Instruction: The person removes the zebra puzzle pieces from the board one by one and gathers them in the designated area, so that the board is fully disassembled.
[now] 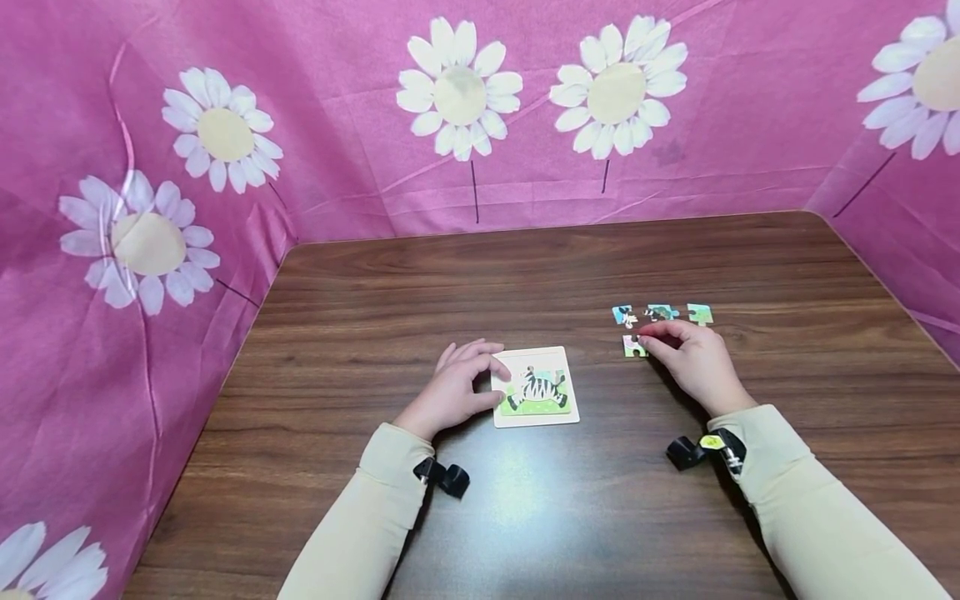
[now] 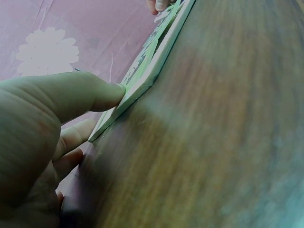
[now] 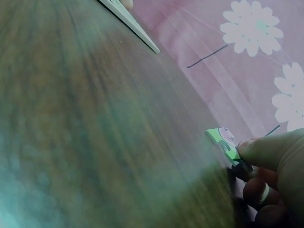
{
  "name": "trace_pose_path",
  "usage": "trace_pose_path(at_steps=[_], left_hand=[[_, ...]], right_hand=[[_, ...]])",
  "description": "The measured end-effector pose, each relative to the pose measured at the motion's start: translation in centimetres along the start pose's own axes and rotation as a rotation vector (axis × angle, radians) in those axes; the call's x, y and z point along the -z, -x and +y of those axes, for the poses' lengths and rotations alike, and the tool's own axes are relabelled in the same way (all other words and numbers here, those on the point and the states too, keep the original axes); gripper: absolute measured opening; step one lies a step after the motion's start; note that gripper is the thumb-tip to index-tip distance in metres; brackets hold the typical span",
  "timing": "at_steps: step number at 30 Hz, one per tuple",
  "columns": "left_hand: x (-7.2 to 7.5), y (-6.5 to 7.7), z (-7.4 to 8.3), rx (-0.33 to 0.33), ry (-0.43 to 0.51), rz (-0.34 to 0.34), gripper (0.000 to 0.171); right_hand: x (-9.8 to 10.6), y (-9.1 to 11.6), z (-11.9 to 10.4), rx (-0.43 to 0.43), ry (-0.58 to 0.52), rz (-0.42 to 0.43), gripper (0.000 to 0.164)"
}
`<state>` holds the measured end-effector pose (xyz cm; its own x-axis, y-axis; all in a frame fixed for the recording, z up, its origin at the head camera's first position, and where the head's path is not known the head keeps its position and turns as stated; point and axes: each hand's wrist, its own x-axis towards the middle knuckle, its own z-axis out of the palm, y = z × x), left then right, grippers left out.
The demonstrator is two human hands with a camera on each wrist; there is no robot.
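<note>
A square wooden puzzle board (image 1: 537, 422) lies on the table, with part of a zebra picture (image 1: 542, 388) on green ground in it. My left hand (image 1: 459, 387) rests at the board's left edge. The thumb and fingertips touch its rim, spread apart. Farther right, my right hand (image 1: 693, 362) pinches a small green and pink puzzle piece (image 3: 224, 137) between thumb and fingers. Just beyond it lie three loose pieces: a blue and white one (image 1: 624, 315), a blue-green one with dark markings (image 1: 662, 312) and a mostly green one (image 1: 700, 314).
The brown wood table (image 1: 360, 333) has a pink cloth (image 1: 337, 125) with white daisies behind it and along its sides. Each wrist wears a black camera mount, the left one (image 1: 442, 477) and the right one (image 1: 705, 450).
</note>
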<state>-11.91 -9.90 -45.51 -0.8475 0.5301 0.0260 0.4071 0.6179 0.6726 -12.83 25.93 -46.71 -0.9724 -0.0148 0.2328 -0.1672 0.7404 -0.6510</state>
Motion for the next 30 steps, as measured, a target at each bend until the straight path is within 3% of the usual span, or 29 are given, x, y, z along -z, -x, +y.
trace_pose_path(at_steps=[14, 30], left_hand=[[-0.3, -0.11, -0.27, 0.0, -0.009, 0.007, 0.022], [-0.21, -0.06, -0.15, 0.008, -0.006, 0.002, 0.021]], right_hand=[[-0.29, -0.42, 0.67, 0.043, 0.022, 0.017, 0.01], [-0.06, -0.43, 0.38, -0.008, 0.052, 0.0, 0.005]])
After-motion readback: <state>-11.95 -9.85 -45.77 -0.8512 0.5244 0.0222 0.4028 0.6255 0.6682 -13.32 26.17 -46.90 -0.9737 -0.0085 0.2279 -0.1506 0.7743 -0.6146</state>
